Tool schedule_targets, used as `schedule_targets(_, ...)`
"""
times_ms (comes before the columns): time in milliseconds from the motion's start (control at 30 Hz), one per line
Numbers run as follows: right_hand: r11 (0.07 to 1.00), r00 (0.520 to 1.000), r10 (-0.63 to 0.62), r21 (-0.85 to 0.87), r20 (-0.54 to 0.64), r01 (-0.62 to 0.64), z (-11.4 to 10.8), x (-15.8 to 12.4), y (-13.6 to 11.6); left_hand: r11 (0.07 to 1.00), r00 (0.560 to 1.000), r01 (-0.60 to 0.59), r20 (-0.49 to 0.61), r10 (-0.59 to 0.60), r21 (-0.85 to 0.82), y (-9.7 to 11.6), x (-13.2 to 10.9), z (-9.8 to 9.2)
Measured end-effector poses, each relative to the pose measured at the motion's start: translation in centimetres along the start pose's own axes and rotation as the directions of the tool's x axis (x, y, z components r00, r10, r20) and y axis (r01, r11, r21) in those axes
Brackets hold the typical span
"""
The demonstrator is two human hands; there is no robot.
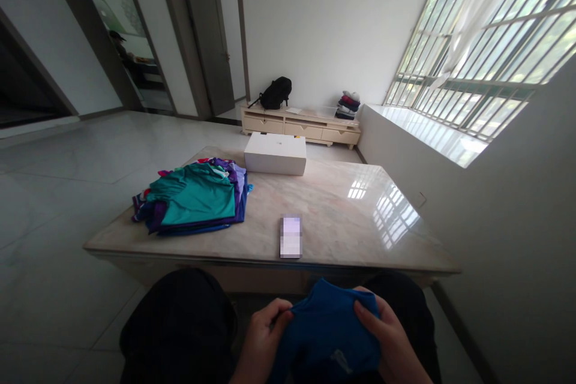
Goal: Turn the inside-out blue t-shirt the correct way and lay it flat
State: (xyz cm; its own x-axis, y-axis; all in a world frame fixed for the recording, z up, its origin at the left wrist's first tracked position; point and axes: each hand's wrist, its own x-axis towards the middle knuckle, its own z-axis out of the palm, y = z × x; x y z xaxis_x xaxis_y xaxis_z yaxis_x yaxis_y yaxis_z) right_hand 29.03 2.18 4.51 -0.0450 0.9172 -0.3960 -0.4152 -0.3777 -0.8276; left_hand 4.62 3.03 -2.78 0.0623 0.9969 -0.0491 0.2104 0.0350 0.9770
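A blue garment (333, 327) with a small pale print is stretched between my hands, in front of the table's near edge and above my lap. My left hand (265, 336) pinches its left edge between thumb and fingers. On the other side, my right hand (387, 330) grips the cloth, thumb on top and fingers behind it. The garment's lower part runs out of the picture, so its full shape is hidden. Beyond it, a phone (291, 237) with a lit, blurred screen lies near the table's front edge.
On the marble-topped table (333, 210) lie a stack of folded clothes (198, 198), green uppermost, and a white box (275, 153). A low cabinet (301, 126) by the wall carries a black backpack (275, 93) and a clothes pile (348, 105). A person (120, 48) is beyond the left doorway.
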Motion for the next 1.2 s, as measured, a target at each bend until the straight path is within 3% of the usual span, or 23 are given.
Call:
schedule_targets(167, 1.0, 1.0, 0.0, -0.005, 0.026, 0.0, 0.1, 0.1, 0.3, 0.998, 0.999, 0.034, -0.023, -0.035, -0.047, -0.9, -0.5, 1.4)
schedule_targets(300, 0.997, 0.997, -0.035, -0.064, 0.07, 0.039, -0.4, 0.4, 0.1, 1.0, 0.997, 0.009, -0.078, -0.009, 0.003, -1.0, -0.8, 1.4)
schedule_targets(400, 0.983, 0.991, -0.081, -0.159, 0.102, 0.097, -1.1, 0.6, -0.3, 0.987, 0.989, -0.103, -0.094, 0.115, 0.123, -0.7, -1.0, 0.4)
schedule_targets(533, 0.956, 0.986, -0.136, -0.247, 0.093, 0.155, -1.6, 0.6, -0.9, 0.914, 0.939, -0.338, 0.014, 0.344, 0.223, -0.3, -1.5, -0.7)
schedule_targets(600, 0.955, 0.984, -0.158, -0.242, 0.085, 0.174, -1.6, 0.6, -1.0, 0.888, 0.919, -0.392, 0.053, 0.391, 0.243, -0.1, -1.7, -0.8)
schedule_targets(667, 0.958, 0.984, -0.17, -0.224, 0.057, 0.178, -1.5, 0.5, -1.0, 0.888, 0.929, -0.369, 0.063, 0.366, 0.274, 0.2, -1.7, -0.6)
schedule_targets(833, 0.961, 0.985, -0.17, -0.22, 0.0, 0.166, -1.2, 0.3, -0.7, 0.934, 0.982, -0.185, 0.081, 0.168, 0.305, 0.4, -1.3, 0.0)
schedule_targets(1000, 0.946, 0.984, -0.179, -0.275, 0.003, 0.173, -1.5, 0.6, -1.1, 0.963, 0.991, -0.099, 0.117, 0.071, 0.253, 0.7, -1.0, 0.3)
schedule_targets(1200, 0.679, 0.951, -0.242, -0.668, 0.19, 0.306, -3.3, 0.4, -1.2, 0.965, 0.935, -0.097, 0.355, 0.004, 0.242, 1.3, -1.7, 0.5)
